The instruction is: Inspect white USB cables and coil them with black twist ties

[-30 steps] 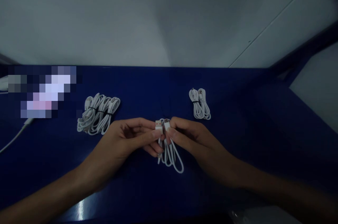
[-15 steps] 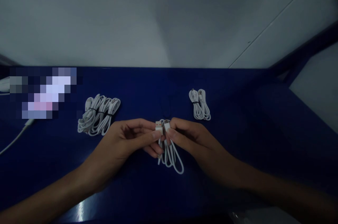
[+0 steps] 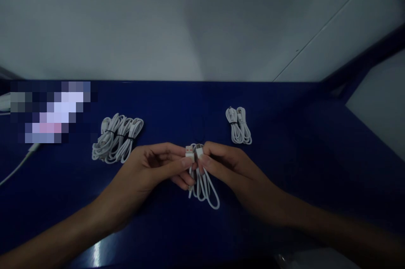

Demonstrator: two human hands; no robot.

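Observation:
A looped white USB cable [image 3: 205, 191] hangs between my hands, low over the blue table. My left hand [image 3: 155, 165] pinches its USB-A plug [image 3: 189, 153] between thumb and fingers, with the metal end pointing away from me. My right hand [image 3: 234, 167] is closed on the other plug [image 3: 199, 151], a white one with a darker metal tip. The two plugs are side by side with a small gap. Below them the cable's loops droop, and fingers partly cover them.
Several white cables tied in coils [image 3: 118, 138] lie in a pile at left. Further right are two coiled cables [image 3: 238, 125]. A pixelated bright object [image 3: 58, 112] with a white cord sits at far left on the blue table [image 3: 177, 104]. A pale wall [image 3: 126, 28] rises behind.
The view has shifted very slightly. Both hands keep the same hold on the cable's plugs, and the coils lie as before.

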